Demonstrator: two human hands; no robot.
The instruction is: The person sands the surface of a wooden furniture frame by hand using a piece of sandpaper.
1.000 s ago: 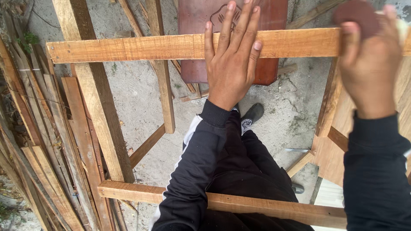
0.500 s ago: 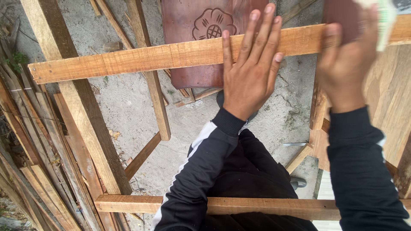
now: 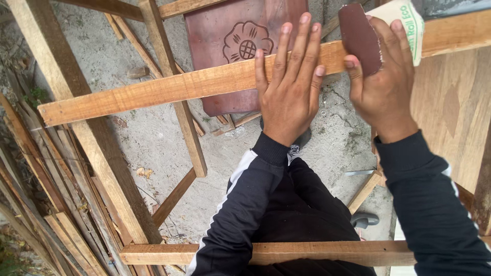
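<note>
Above a concrete floor (image 3: 153, 133): long wooden rail (image 3: 169, 88), running slantwise across the view; reddish carved panel (image 3: 230, 36) lying beneath it; left hand (image 3: 289, 87), released, flat on the rail with fingers spread; right hand (image 3: 384, 76), grasping folded brown sandpaper (image 3: 359, 37) pressed against the rail.

We note the sandpaper (image 3: 360, 38) partly covered by our right hand (image 3: 383, 84); the carved panel (image 3: 240, 46) runs off the top edge, its lower part behind the wooden rail (image 3: 153, 92).
</note>
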